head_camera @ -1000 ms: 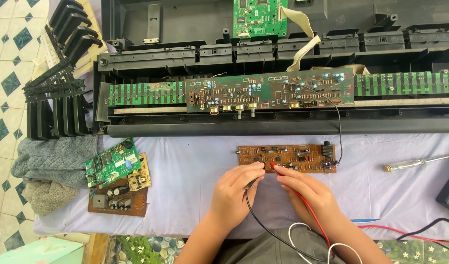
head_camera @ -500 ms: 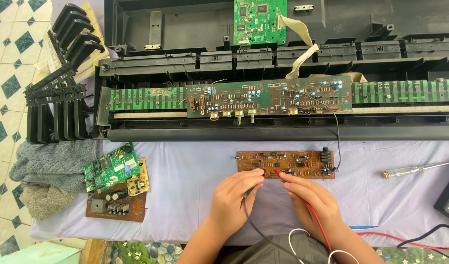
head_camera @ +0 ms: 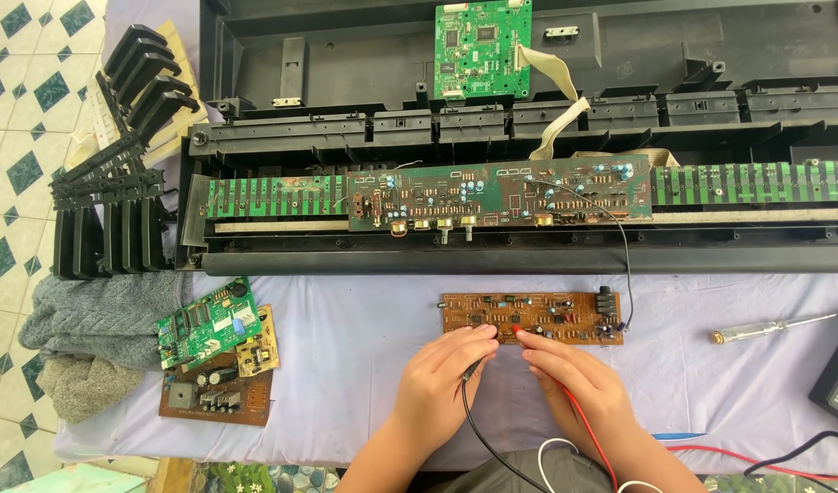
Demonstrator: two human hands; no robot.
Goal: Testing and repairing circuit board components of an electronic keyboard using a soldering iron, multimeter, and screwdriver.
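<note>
- The left hand [head_camera: 442, 379] pinched a black probe [head_camera: 475, 369], and its tip had come up to touch the near edge of the small brown board [head_camera: 531, 317].
- The right hand [head_camera: 570, 379] gripped a red probe [head_camera: 519, 335], also on that edge now, so both tips looked set for a test.
- The board lay flat in the middle of the desk [head_camera: 364, 365], and had not moved.
- I think both tips touched metal, but they were too small to tell.
- A screwdriver [head_camera: 773, 328] lay near the right edge.
</note>
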